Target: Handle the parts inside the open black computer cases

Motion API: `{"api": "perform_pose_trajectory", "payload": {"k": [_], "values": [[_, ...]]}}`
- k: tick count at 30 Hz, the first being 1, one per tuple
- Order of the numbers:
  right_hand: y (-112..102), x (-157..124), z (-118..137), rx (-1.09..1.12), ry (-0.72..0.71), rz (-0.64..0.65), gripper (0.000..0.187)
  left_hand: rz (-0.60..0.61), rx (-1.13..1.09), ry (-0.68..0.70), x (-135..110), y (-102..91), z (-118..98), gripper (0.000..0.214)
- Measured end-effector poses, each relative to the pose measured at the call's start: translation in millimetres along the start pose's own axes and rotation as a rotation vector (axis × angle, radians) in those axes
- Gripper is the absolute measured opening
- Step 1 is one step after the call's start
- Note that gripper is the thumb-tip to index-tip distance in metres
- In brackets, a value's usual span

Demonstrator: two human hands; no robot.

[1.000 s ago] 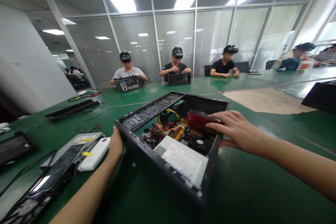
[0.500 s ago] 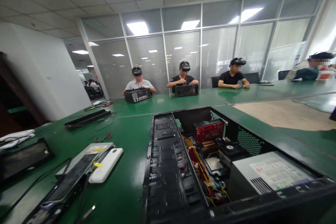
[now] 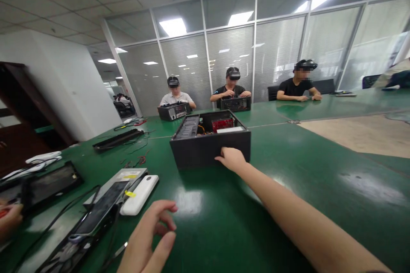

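Note:
A black desktop computer case (image 3: pixel 208 151) lies on the green table ahead, its top side uncovered. Inside it, a red circuit board (image 3: pixel 222 125) and part of a pale metal box (image 3: pixel 229 129) show. My right hand (image 3: pixel 231 158) reaches out to the near wall of the case and touches it, its fingers curled in and its thumb pointing left; nothing shows in its grasp. Low in the view, my left hand (image 3: pixel 152 234) hovers over the table with fingers bent and apart, holding nothing. Nearest to it are a white rectangular device (image 3: pixel 141 196) and a metal cable plug (image 3: pixel 121 249).
A dark phone-like slab (image 3: pixel 104 207) and cables lie at left, near a black panel (image 3: pixel 48 187) and a long black strip (image 3: pixel 118 140). Another person's hand (image 3: pixel 9 217) enters at far left. Across the table (image 3: pixel 282 153) sit several people, two with computer cases.
The computer case has moved away from me across the table, turning somewhat. Both my hands have come into view, the right one against the case. Another person's hand has appeared at the left.

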State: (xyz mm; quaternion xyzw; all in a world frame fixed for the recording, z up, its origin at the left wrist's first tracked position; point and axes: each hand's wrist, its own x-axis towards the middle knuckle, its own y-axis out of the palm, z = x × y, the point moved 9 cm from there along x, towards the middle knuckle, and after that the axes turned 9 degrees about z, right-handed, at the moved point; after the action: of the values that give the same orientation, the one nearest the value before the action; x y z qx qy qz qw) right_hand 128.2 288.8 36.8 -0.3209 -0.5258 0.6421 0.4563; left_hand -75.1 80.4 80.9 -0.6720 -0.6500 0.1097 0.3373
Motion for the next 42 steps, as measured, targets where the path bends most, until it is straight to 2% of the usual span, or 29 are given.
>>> {"api": "perform_pose_trajectory", "payload": {"k": [3,5,7,10,14,16,18,19,20,23,25,31,34,38,42], "values": [[29.7,38.4,16.3,0.078,-0.048,-0.007,0.063,0.275,0.149,0.037,33.7,31.8,-25.1,0.035],[46.2,43.9,20.4,0.125,-0.063,-0.036,0.069,0.369,0.205,0.024,51.0,40.9,-25.1,0.033],[53.8,40.6,16.4,0.166,-0.072,-0.09,0.065,0.409,0.238,0.014,67.9,47.1,-12.1,0.035],[53.2,27.9,-2.2,0.206,-0.081,-0.172,0.049,0.427,0.315,0.016,100.6,65.2,29.5,0.041],[49.7,-0.3,-35.6,0.234,-0.057,-0.226,0.04,0.353,0.332,-0.092,156.4,92.8,111.9,0.047],[48.8,-21.8,-49.2,0.243,-0.064,-0.233,0.036,0.224,0.298,-0.255,176.5,91.7,153.6,0.05],[48.6,-47.0,-59.6,0.249,-0.089,-0.218,0.032,0.072,0.272,-0.339,184.6,83.0,177.2,0.052],[48.4,-59.7,-63.8,0.253,-0.103,-0.204,0.03,0.033,0.27,-0.345,185.4,80.1,182.3,0.052],[48.0,-71.7,-67.2,0.261,-0.118,-0.188,0.029,0.032,0.272,-0.316,185.3,79.7,183.0,0.05],[42.4,-98.7,-70.4,0.286,-0.161,-0.16,0.027,0.162,0.259,-0.137,181.1,88.5,171.8,0.045],[33.4,-107.9,-64.9,0.275,-0.181,-0.185,0.027,0.231,0.236,-0.059,177.8,92.8,166.3,0.046],[5.6,-119.5,-21.9,0.113,-0.189,-0.284,0.038,0.284,0.328,-0.075,185.4,98.8,167.8,0.048],[-10.2,-122.2,-17.6,0.011,-0.085,-0.32,0.048,0.319,0.363,-0.076,188.9,101.8,167.8,0.048],[-54.8,-113.6,-52.2,-0.151,0.177,-0.415,0.061,0.35,0.352,-0.107,191.0,101.5,172.5,0.049],[-109.5,-94.8,-124.5,-0.342,0.519,-0.477,0.079,0.348,0.368,-0.096,192.8,101.7,172.9,0.046]]}}
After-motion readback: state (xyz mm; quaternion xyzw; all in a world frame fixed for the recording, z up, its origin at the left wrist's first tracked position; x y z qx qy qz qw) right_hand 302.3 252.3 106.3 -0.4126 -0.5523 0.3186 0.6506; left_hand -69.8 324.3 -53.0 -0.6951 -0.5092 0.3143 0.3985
